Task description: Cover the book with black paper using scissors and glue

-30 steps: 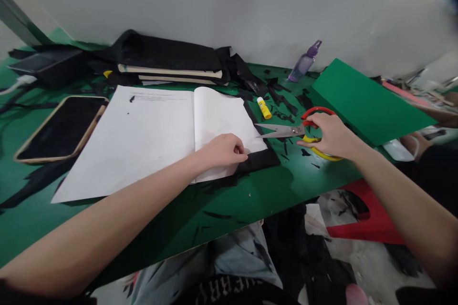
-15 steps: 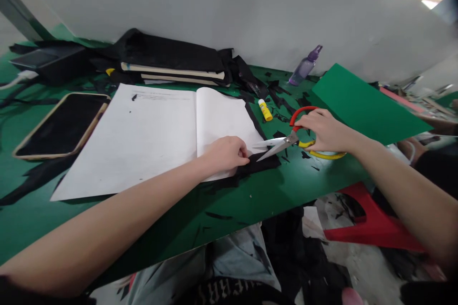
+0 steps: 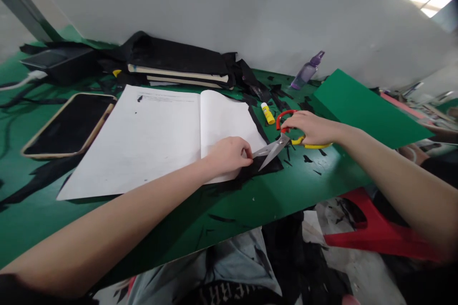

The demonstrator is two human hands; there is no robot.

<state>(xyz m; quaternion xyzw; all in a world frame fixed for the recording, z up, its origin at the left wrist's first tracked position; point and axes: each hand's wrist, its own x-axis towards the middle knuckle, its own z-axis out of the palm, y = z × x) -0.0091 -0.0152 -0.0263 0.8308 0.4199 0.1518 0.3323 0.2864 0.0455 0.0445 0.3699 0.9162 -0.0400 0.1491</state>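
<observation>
Green tabletop [image 3: 315, 186]: left hand [image 3: 229, 157] pinches flat the white sheet [image 3: 229, 121] over black paper [image 3: 268, 164] to steady it, right hand [image 3: 311, 127] gripping scissors [image 3: 282, 143], blades parted at that corner.

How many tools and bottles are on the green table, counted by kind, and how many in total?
Scissors, in the right hand: 1
Glue stick: 1
Purple spray bottle: 1
Tablet: 1
Total: 4
The left hand presses the white paper and black sheet.
</observation>
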